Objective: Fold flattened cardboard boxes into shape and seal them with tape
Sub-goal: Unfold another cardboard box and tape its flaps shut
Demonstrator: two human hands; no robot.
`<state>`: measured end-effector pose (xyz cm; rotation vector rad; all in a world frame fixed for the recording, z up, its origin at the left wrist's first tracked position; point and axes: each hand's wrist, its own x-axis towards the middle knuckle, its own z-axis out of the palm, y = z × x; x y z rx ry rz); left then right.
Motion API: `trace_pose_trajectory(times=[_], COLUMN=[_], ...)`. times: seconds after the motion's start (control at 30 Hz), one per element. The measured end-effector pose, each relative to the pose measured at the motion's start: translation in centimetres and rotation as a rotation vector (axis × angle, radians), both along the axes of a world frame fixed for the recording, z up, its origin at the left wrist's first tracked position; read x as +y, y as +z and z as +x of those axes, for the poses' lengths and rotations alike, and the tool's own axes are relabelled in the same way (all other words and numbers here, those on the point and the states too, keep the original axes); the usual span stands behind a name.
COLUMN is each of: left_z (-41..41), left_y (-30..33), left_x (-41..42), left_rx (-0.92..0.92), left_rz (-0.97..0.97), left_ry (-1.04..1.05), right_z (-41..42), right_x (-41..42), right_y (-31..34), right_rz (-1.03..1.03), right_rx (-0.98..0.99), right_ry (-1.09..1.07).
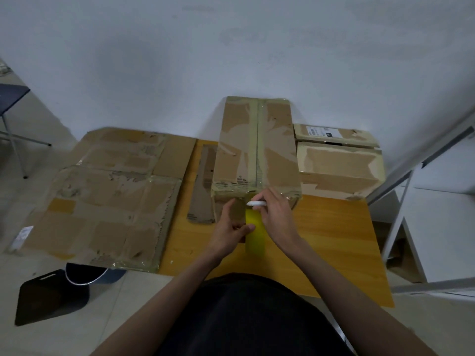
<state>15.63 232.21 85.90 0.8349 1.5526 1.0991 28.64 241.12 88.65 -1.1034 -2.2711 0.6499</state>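
A tall folded cardboard box (254,147) stands on the wooden table (334,240), a strip of tape running down the middle seam of its top. My left hand (228,232) pinches a yellowish tape roll (254,236) held upright just in front of the box's near face. My right hand (275,214) grips a small white object (257,203) at the box's near top edge, right where the tape strip ends. What the white object is cannot be told.
A large flattened cardboard box (108,196) overhangs the table's left side. A narrow cardboard strip (204,186) lies beside the standing box. A second taped box (339,163) sits at the right rear. White shelving (421,201) stands right; a dark bin (87,273) is on the floor.
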Motion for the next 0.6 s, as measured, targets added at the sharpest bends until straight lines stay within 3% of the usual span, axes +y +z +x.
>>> trace_pose_trajectory(times=[0.43,0.6], left_z=[-0.11,0.06], left_y=[-0.56,-0.39], left_x=[0.23,0.18], left_rx=[-0.001,0.013], left_rz=[-0.011,-0.018], left_ry=[0.008,0.011], right_z=[-0.03,0.5], right_x=[0.04,0.27], right_y=[0.22,0.47], right_rz=[0.044,-0.038], right_rx=[-0.062,0.019], right_ry=[-0.015,-0.005])
